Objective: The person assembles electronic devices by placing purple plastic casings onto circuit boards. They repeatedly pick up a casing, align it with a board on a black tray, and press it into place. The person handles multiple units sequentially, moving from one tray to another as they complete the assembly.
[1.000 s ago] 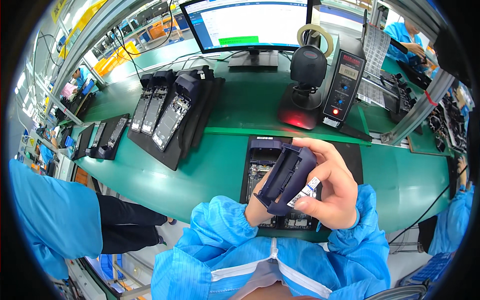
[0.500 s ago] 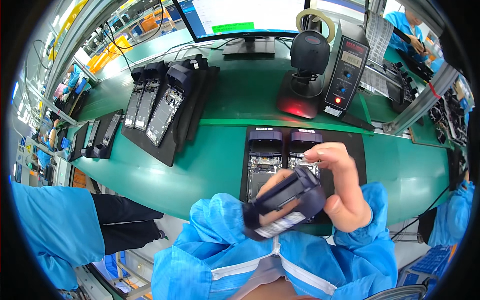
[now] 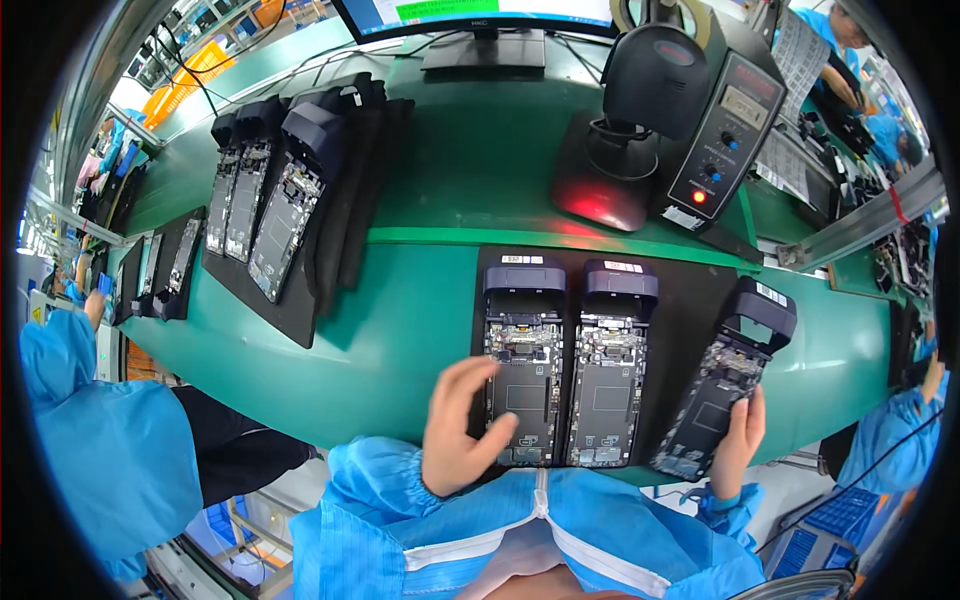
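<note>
Three dark handheld devices with bare circuit boards and bulky heads are on a black mat [image 3: 690, 290] in front of me. The left device [image 3: 525, 385] and the middle device [image 3: 608, 390] lie side by side, heads away from me. My right hand [image 3: 740, 440] grips the right device [image 3: 715, 400] by its lower right edge; that one is slanted, its head leaning to the right. My left hand [image 3: 465, 425] is open, fingers apart, at the left edge of the left device and apparently holding nothing.
More opened devices [image 3: 285, 235] rest on stacked black mats at the back left, others [image 3: 180, 262] farther left. A scanner on a stand [image 3: 655, 80], a control box [image 3: 725, 140] and a monitor [image 3: 485, 20] stand behind. People in blue work at both sides; one sleeve [image 3: 120, 440] is near left.
The right device, held up before my chest earlier, is now down at the mat's right side in my right hand. My left hand has come away from it to the left and opened.
</note>
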The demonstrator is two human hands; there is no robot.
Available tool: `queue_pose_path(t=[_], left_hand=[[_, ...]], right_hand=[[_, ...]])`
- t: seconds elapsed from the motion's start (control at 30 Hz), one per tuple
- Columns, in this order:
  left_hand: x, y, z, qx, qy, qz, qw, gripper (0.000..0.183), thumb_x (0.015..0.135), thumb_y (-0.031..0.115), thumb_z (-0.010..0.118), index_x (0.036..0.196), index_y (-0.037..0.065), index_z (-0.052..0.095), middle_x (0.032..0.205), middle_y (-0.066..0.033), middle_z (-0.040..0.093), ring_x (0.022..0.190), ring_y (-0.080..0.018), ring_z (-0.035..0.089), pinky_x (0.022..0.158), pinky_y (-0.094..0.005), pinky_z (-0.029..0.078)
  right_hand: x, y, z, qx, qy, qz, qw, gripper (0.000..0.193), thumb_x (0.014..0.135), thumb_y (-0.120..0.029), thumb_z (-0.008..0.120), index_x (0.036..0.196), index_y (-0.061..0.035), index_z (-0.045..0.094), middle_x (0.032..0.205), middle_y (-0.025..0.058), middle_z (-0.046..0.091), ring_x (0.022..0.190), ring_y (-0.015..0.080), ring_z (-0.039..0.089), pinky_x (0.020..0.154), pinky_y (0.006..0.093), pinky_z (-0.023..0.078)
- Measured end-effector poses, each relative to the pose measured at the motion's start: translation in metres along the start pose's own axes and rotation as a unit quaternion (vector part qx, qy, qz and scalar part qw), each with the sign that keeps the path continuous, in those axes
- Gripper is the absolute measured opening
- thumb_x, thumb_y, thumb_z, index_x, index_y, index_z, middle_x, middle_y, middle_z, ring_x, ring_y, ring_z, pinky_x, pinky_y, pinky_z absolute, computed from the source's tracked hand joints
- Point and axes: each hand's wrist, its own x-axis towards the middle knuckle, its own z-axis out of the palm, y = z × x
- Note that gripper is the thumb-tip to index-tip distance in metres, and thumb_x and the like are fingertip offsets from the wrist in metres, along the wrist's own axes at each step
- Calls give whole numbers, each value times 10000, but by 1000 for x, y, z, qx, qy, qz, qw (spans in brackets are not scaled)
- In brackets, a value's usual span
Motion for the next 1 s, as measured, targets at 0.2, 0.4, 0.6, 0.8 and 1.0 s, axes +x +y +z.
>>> queue_pose_path(t=[0.2,0.4,0.6,0.8,1.0], left_hand=[[-23,-29,5,203,-46,-51,977,529,736,195,586,1199,0,420,1308,-192,321,1184,-423,303,988,-484,211],[-19,-31,7,174,-22,-51,983,477,722,187,584,1147,-5,479,1297,-189,345,1158,-399,350,981,-501,201],[-19,-32,11,144,-6,-46,989,494,668,107,586,1137,-11,481,1280,-186,377,1166,-345,371,987,-513,170],[-20,-32,10,119,7,-49,992,421,678,117,592,1070,-12,507,1259,-206,396,1137,-379,395,976,-521,170],[-23,-34,9,136,-26,-21,990,428,690,134,597,1080,-10,496,1304,-226,316,1185,-389,330,983,-526,151]], right_hand=[[24,10,-6,-34,-57,38,997,353,877,-85,414,1176,103,406,1070,118,535,917,129,510,811,235,396],[22,8,0,1,-53,28,998,361,850,-38,424,1182,101,402,1019,112,562,881,129,531,789,229,406],[26,-2,0,6,-72,36,997,374,842,-27,412,1201,77,396,997,118,561,867,117,529,772,223,404],[28,6,-2,22,-33,46,998,354,835,-24,430,1175,77,426,990,116,565,854,114,536,770,224,413],[33,3,15,-32,-40,25,998,320,830,-34,471,1135,64,463,767,69,605,641,72,539,565,194,436]])
